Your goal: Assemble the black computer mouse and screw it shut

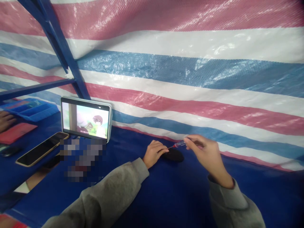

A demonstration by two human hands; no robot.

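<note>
A flat, black oval object (175, 155) lies on the blue tabletop; its exact kind is hard to make out. My left hand (155, 152) grips its left end, fingers bent and close together. In my right hand (201, 147) is a small screwdriver (180, 144) with a clear handle and a red collar. Its thin shaft slants down to the left, and the tip is by my left fingertips, over the oval object. Whether the tip touches the object cannot be seen clearly.
A phone (86, 117) playing a cartoon stands propped up at the left. Another phone (42, 149) lies flat beside it. Farther left are a blue compartment tray (35, 110), a red flat item (19, 131) and another person's hand (6, 121). Striped sheeting (190, 107) hangs behind the table.
</note>
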